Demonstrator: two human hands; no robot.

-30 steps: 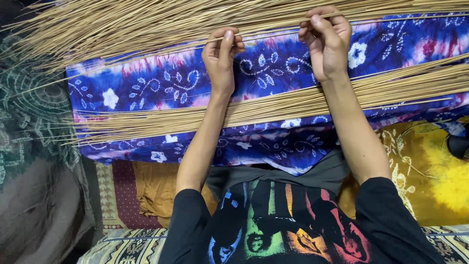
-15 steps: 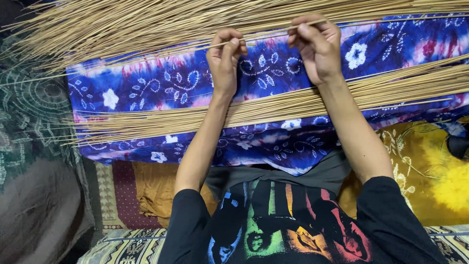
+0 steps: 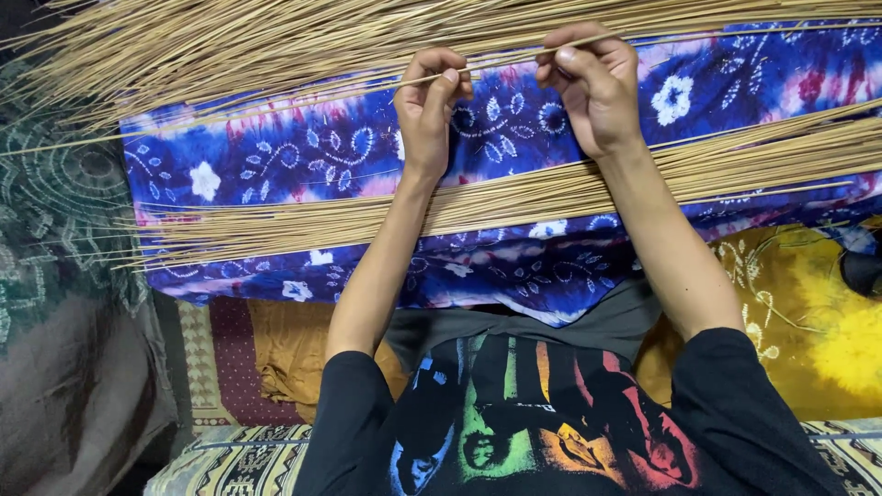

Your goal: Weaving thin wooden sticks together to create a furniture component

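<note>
A single thin, pale straw-coloured stick (image 3: 501,66) runs between both hands above the blue tie-dyed cloth with white flowers (image 3: 303,161). The left hand (image 3: 430,110) pinches it between thumb and curled fingertips; the right hand (image 3: 593,87) is clenched around it a little farther along. Its long axis lies nearly level across the cloth, rising slightly toward the right hand's side and carrying on past it. Beyond the cloth's far edge lies a loose heap of similar sticks (image 3: 230,46); a flatter bundle of sticks (image 3: 514,197) crosses the cloth nearer the person.
</note>
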